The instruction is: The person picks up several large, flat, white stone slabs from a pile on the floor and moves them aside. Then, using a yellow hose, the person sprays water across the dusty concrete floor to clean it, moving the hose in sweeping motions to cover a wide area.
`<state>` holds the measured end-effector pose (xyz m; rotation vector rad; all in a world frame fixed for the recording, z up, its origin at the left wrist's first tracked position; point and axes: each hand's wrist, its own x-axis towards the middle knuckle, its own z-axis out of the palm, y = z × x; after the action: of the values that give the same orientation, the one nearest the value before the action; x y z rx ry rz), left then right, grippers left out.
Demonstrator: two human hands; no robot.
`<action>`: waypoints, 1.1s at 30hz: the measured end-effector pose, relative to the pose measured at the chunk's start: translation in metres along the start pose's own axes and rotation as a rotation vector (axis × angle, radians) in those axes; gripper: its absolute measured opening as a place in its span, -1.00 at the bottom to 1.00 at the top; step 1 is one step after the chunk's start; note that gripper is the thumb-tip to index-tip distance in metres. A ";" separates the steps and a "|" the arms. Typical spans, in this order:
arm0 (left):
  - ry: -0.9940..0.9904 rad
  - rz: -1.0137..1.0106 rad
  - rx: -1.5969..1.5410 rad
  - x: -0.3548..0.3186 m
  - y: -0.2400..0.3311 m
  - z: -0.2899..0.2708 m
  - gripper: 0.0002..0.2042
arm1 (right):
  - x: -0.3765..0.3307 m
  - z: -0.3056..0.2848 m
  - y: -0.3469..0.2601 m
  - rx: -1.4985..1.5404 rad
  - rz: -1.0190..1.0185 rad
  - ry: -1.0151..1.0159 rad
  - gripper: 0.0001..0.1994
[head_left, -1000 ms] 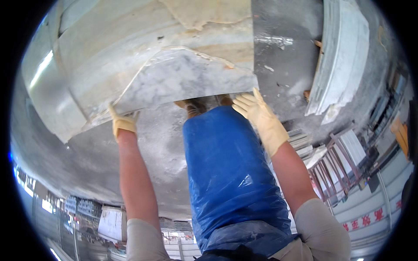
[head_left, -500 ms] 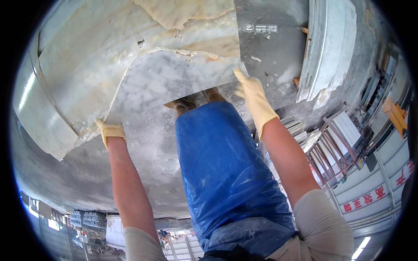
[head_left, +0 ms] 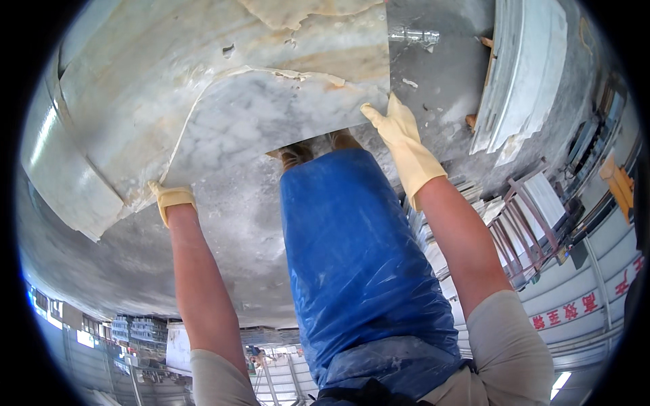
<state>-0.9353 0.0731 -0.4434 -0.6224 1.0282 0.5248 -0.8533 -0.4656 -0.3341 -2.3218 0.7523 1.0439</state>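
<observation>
Marble slab (head_left: 271,128), gripped at its edges by the gloved left hand (head_left: 172,199) and right hand (head_left: 399,128), could slip and crush the shoes (head_left: 315,149) below

A stone-cutting workshop: pale veined marble slabs (head_left: 223,101) at eleven o'clock, stacked white stone panels (head_left: 521,74) at two, grey dusty concrete floor (head_left: 230,250)

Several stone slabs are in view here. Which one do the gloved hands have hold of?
The grey-white veined slab directly ahead: the left hand grips its lower left edge, the right hand its right corner. The pale slab stack at right is untouched.
</observation>
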 end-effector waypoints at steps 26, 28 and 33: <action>0.180 -0.255 -0.968 0.000 0.032 -0.021 -0.21 | 0.005 0.033 -0.038 1.861 0.592 0.107 -0.41; 0.096 -0.420 -0.451 0.002 0.038 -0.023 -0.19 | 0.007 0.036 -0.036 1.826 0.596 0.070 -0.41; 0.023 -0.280 0.225 -0.012 0.005 -0.019 -0.29 | 0.010 0.044 -0.018 1.683 0.603 0.003 -0.38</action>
<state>-0.9552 0.0617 -0.4414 -0.5608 0.9854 0.1536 -0.8582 -0.4279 -0.3642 -0.6371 1.5218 0.2239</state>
